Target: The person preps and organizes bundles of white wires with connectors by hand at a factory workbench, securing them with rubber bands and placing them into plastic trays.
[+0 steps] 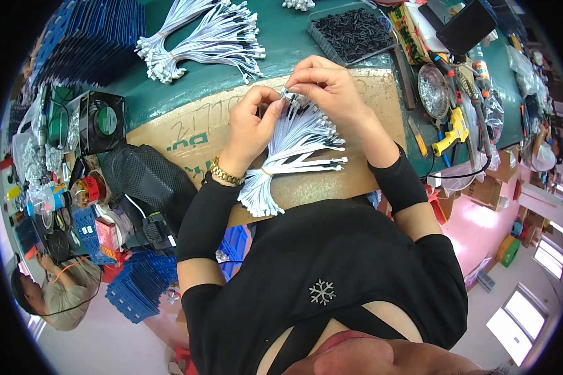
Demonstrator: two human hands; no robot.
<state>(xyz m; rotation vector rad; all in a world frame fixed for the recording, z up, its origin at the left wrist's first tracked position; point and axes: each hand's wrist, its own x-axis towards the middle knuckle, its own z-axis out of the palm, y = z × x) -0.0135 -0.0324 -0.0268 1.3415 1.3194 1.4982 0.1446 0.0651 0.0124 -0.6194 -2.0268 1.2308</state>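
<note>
A bundle of white cables (294, 145) lies fanned out on a cardboard sheet, gathered by a band near its lower end. Small connectors sit on the cable ends, and some ends show black pieces. At the top of the fan, my left hand (254, 120) is closed, its thumb and forefinger pinching a cable end. My right hand (329, 90) meets it there, fingers pinched at the same tip. What the right fingertips grip is too small and covered to tell. Behind them stands a clear tray of short black tube-like pieces (353, 34).
The cardboard sheet (372, 112) covers the green table's near part. More white cable bundles (216, 47) lie at the far left. To the right are a yellow glue gun (451, 131), a metal dish (433, 90) and a knife (418, 137). A fan (102, 122) stands left; another person (62, 294) sits beyond.
</note>
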